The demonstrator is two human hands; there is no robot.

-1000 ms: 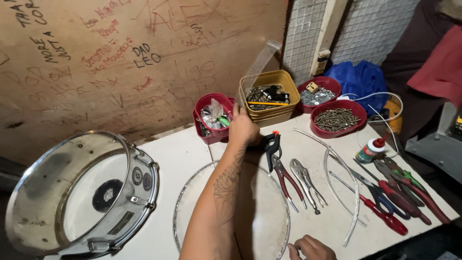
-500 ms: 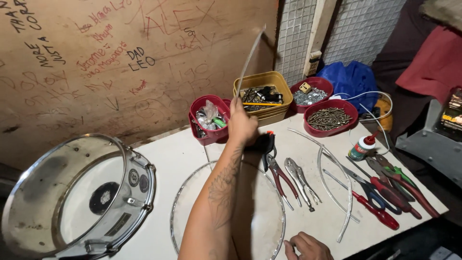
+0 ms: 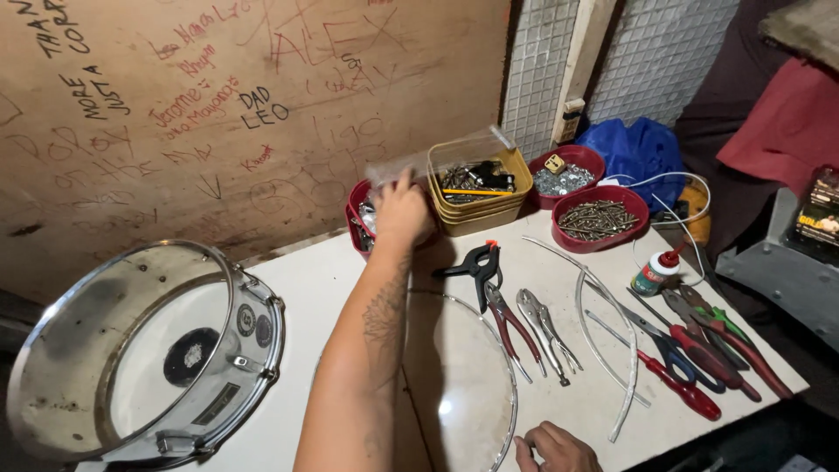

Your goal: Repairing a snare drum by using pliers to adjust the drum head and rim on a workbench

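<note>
Red tub (image 3: 357, 203) mostly hidden by left hand (image 3: 400, 208), grip seemingly pinching clear plastic (image 3: 454, 149); right hand (image 3: 555, 447) cropped.

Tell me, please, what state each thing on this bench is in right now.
left hand: over the red tub, holding a clear strip
right hand: resting on the clear drumhead
snare drum shell: tilted, head off
yellow tub: open, holding hardware
glue bottle: upright, capped
spring clamp: lying flat
</note>
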